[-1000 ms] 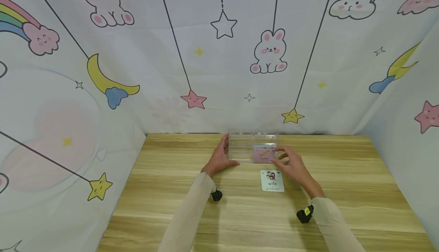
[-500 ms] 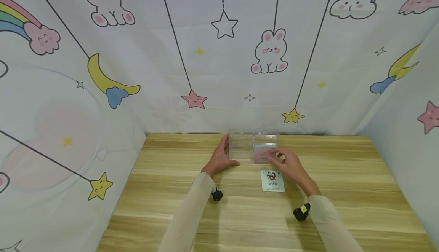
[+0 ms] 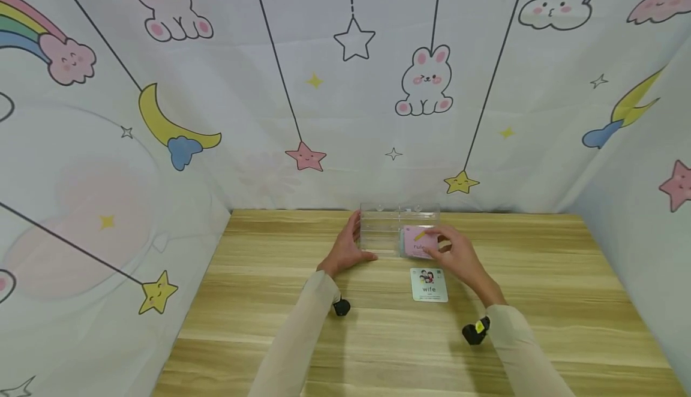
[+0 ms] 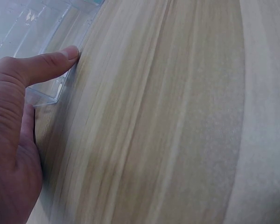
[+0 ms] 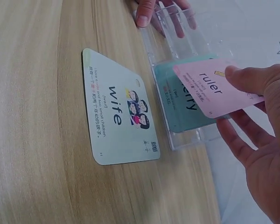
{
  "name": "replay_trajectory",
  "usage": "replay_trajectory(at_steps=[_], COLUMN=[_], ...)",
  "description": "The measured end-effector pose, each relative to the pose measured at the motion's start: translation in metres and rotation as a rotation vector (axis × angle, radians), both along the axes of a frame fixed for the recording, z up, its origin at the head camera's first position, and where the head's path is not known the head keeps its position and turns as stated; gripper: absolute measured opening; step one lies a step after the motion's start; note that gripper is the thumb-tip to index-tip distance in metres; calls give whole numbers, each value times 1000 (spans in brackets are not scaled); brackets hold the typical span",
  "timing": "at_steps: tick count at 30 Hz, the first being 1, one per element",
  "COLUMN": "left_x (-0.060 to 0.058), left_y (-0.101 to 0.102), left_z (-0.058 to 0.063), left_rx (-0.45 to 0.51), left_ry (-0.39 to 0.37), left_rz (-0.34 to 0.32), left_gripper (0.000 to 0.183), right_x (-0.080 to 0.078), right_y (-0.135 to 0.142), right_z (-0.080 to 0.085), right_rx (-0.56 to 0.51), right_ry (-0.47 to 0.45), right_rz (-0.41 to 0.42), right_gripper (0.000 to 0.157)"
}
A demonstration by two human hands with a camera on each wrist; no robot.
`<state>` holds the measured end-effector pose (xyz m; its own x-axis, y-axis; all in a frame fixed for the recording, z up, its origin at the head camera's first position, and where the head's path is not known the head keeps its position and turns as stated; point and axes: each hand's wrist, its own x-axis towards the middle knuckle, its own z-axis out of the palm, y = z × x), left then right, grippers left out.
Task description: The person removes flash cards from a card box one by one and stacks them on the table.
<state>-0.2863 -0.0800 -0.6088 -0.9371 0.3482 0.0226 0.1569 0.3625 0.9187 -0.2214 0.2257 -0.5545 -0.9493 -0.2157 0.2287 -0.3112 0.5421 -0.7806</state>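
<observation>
My right hand pinches a pink flashcard printed "ruler" between thumb and fingers. The card is tilted, partly lifted off a teal flashcard whose word shows only as "erry". That teal card stands in the right front compartment of a clear plastic box. At the box's left end, my left hand holds it, fingers along the side and thumb at the front edge. A pale flashcard reading "wife", with a picture of a family, lies face up on the table before the box.
The box stands near the back of the wood-grain table, close to a white cloth backdrop with printed stars and rabbits. Cloth also hangs at both sides of the table. The box's left front compartment shows no cards.
My right hand has moved left onto the pink card, taken hold of it and shifted it slightly right and up, baring the teal card's left edge. My left hand stays put.
</observation>
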Motion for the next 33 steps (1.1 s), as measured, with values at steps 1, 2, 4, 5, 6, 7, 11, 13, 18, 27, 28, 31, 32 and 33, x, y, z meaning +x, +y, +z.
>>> replay_trajectory(at_steps=[1,2,4,5,6,7,11,13,18,27,28,31,32,33], left_x=[0,0,0,-1,-1,-1,-2,-1,1,1,1,1,1,1], left_y=[0,0,0,0,0,0,0,-1,0,0,0,0,0,0], left_z=[0,0,-1,-1,-1,-2,-1,-1,0,-2,-2,-2,-2,-2], left_rx=[0,-1,-2,-3,-2,-2,-4,-2,-2,-2,1,2,-1,-2], left_ry=[-1,-2,-4,-3,-3,-2,-4,-6,-10,-11,-8,-10,-13,-13], left_rz=[1,1,1,0,-1,-2,-4,-5,-2,0,1,5,7,8], left_gripper=[127,128,127,127,128,128,128,127,125,126,126,126,126,126], right_x=[0,1,2,2,3,4,7,9,16,34,36,40,42,43], right_y=[0,0,1,1,1,2,3,5,8,17,18,20,21,21], right_z=[0,1,2,3,4,5,7,7,8,0,-2,-10,-12,-14], right_rx=[-7,-13,-22,-27,-32,-38,-46,-48,-71,-101,-106,-128,-137,-141], right_ry=[-5,-9,-17,-20,-22,-25,-28,-28,-49,-198,-217,-262,-272,-282], right_rz=[1,5,11,14,18,22,37,45,57,52,50,46,47,44], right_gripper=[40,42,44,44,45,46,48,49,50,51,52,52,52,51])
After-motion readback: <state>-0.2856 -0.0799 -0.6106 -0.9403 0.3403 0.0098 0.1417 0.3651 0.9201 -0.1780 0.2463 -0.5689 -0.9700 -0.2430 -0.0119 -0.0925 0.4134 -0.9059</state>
